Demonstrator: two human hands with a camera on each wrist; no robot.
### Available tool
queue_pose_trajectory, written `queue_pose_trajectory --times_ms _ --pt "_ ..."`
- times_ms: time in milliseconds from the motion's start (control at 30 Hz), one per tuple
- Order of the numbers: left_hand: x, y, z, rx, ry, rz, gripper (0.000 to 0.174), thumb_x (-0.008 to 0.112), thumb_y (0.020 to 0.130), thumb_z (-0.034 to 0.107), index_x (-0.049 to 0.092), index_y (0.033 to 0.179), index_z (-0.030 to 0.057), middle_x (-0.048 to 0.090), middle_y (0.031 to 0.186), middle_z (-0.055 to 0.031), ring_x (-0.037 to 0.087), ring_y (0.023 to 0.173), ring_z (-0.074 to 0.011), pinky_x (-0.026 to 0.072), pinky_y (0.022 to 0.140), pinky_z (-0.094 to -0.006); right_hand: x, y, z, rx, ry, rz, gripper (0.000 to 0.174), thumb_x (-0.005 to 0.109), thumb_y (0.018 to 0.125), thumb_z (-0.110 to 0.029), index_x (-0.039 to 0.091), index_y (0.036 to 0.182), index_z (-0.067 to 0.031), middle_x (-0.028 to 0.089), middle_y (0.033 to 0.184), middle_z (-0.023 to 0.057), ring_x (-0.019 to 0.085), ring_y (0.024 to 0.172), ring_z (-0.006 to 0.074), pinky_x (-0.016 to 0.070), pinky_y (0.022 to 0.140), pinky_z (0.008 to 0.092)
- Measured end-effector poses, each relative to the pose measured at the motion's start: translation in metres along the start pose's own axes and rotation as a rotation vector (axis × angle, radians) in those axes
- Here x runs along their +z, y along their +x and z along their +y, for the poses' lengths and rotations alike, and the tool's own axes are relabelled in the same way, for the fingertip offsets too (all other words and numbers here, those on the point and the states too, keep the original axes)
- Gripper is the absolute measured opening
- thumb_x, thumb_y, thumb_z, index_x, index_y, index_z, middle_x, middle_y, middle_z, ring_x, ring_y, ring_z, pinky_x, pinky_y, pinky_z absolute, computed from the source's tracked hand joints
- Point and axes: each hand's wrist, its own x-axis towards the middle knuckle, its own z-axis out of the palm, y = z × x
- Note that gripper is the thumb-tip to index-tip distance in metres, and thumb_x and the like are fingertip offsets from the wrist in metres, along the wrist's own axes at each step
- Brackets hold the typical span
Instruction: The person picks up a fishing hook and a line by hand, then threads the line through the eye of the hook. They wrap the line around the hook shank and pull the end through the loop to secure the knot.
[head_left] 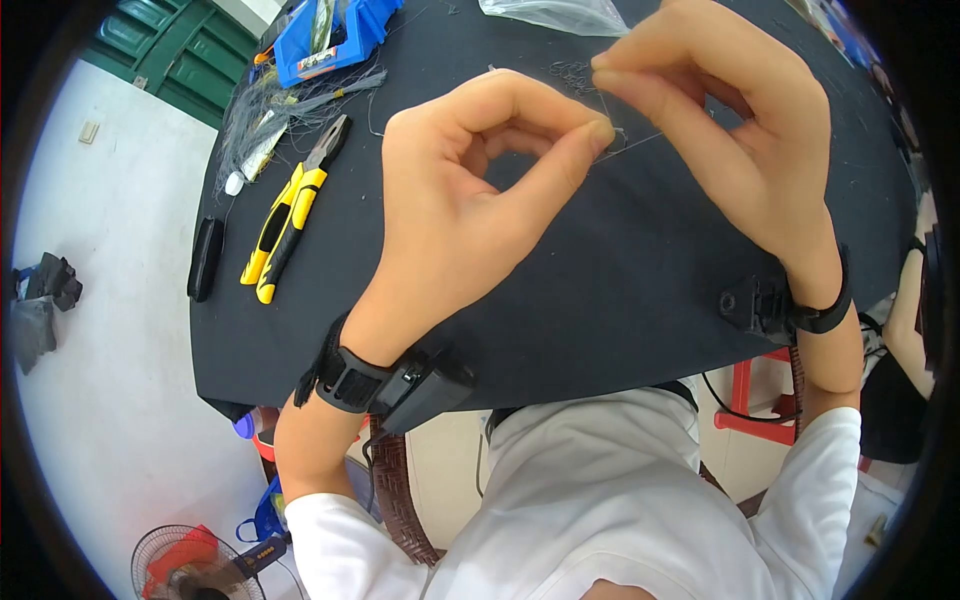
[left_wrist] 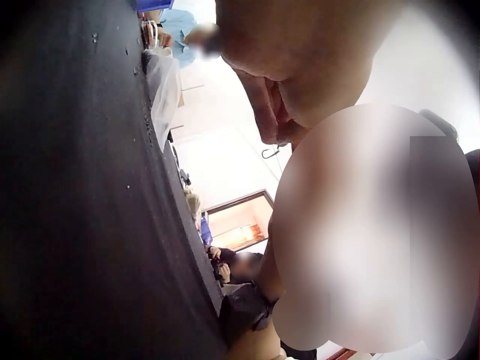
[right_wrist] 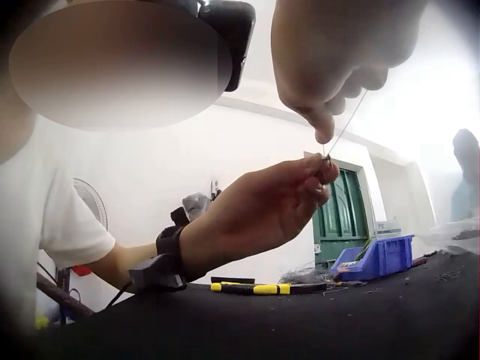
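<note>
My left hand [head_left: 450,190] is raised over the black table, pinching a small fish hook [left_wrist: 271,153] between thumb and forefinger. In the left wrist view the hook's dark curve sticks out past the fingertips. My right hand [head_left: 755,130] is a little higher and to the right, its thumb and forefinger pinching thin fishing line. A second stretch of this fishing line [right_wrist: 348,120] runs taut from the left fingertips up to the curled rear fingers of the right hand. The hook's shank is mostly hidden by the left fingers.
Yellow-and-black pliers [head_left: 288,225] and a black case [head_left: 206,260] lie left on the dark tablecloth [head_left: 600,290]. Beyond them are a bundle of loose line [head_left: 245,120] and a blue bin [head_left: 340,45]. A clear plastic bag [head_left: 555,14] lies at the far side, near small dark pieces [head_left: 570,75].
</note>
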Motion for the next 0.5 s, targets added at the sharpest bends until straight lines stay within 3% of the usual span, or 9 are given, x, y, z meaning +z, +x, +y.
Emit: queue_pose_trajectory --times_ms 67,167,233,300,400,500 --pt "0.0 0.0 0.0 0.041 -0.002 -0.014 0.009 0.06 0.08 -0.003 0.061 0.088 -0.0056 0.063 0.084 -0.009 0.057 0.073 -0.0096 0.0446 0.066 -0.0199 0.002 -0.006 0.01 0.09 0.114 -0.006 0.007 0.065 0.071 0.001 0.059 0.073 -0.0006 0.052 0.058 0.0048 0.047 0.047 0.0133 0.0338 0.042 0.0231" --pt "0.0 0.0 -0.001 0.039 -0.044 -0.002 0.008 0.06 0.08 -0.002 0.061 0.088 -0.0052 0.063 0.084 -0.0095 0.057 0.073 -0.0103 0.0448 0.067 -0.0203 -0.013 -0.003 0.005 0.448 0.438 -0.205 0.006 0.064 0.072 0.002 0.058 0.073 -0.0002 0.053 0.063 0.0045 0.048 0.052 0.0119 0.0339 0.046 0.0216" --pt "0.0 0.0 -0.001 0.05 -0.068 0.008 0.008 0.06 0.081 -0.001 0.061 0.088 -0.0048 0.063 0.085 -0.0096 0.057 0.073 -0.0101 0.045 0.068 -0.0203 -0.012 -0.005 0.004 0.559 0.51 -0.259 0.005 0.063 0.074 0.001 0.058 0.074 -0.001 0.054 0.066 0.0034 0.048 0.056 0.0098 0.0353 0.049 0.0208" --pt "-0.001 0.0 0.0 0.047 -0.088 0.013 0.009 0.059 0.081 0.0 0.061 0.089 -0.0045 0.063 0.086 -0.0096 0.057 0.073 -0.01 0.0454 0.068 -0.0205 0.006 -0.017 0.014 0.471 0.399 -0.178 0.002 0.062 0.076 -0.002 0.06 0.076 -0.0026 0.054 0.066 0.0006 0.048 0.057 0.0063 0.0374 0.052 0.0199" --pt "-0.004 0.0 0.0 0.018 -0.131 0.028 0.01 0.059 0.082 0.002 0.061 0.09 -0.0039 0.063 0.087 -0.0095 0.058 0.074 -0.0099 0.0459 0.068 -0.0208 0.006 -0.018 0.012 0.623 0.46 -0.276 0.006 0.059 0.08 -0.005 0.059 0.074 -0.0042 0.056 0.069 -0.002 0.049 0.062 0.0023 0.038 0.056 0.018" --pt "-0.004 -0.001 -0.001 -0.008 -0.182 0.076 0.011 0.058 0.083 0.004 0.061 0.091 -0.003 0.063 0.089 -0.0093 0.058 0.075 -0.0098 0.046 0.068 -0.0207 0.013 -0.022 0.012 0.772 0.655 -0.299 0.005 0.062 0.076 -0.005 0.059 0.073 -0.0047 0.057 0.07 -0.0004 0.051 0.063 0.0035 0.0387 0.058 0.0171"
